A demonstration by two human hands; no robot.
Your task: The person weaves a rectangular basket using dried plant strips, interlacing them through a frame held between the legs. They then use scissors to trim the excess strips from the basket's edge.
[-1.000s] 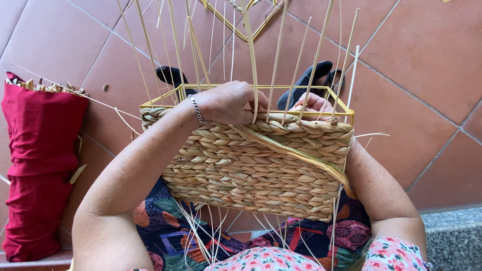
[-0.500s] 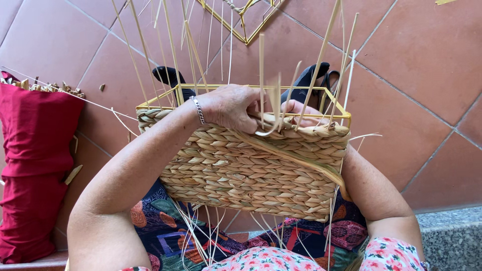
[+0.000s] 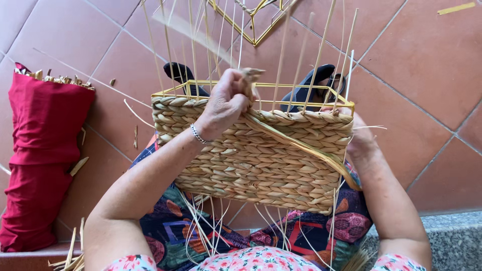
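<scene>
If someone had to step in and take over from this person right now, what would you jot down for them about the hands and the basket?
Left hand: closed on a flat straw strand, pulling it up at the basket's top edge.
Right hand: mostly hidden behind the basket's right end, steadying it there.
Woven basket: rests on the lap, built on a yellow wire frame, thin upright stakes sticking out above it.
Done: the facing wall is woven almost up to the frame's top rail.
Left: the strand's loose end is not tucked in, and the stakes are untrimmed.
Nearby: a red cloth bag of straw on the left, on the tiled floor.

Left hand [image 3: 228, 100] raised in a closed fist, right hand [image 3: 359, 138] mostly hidden, both forearms extended forward
</scene>
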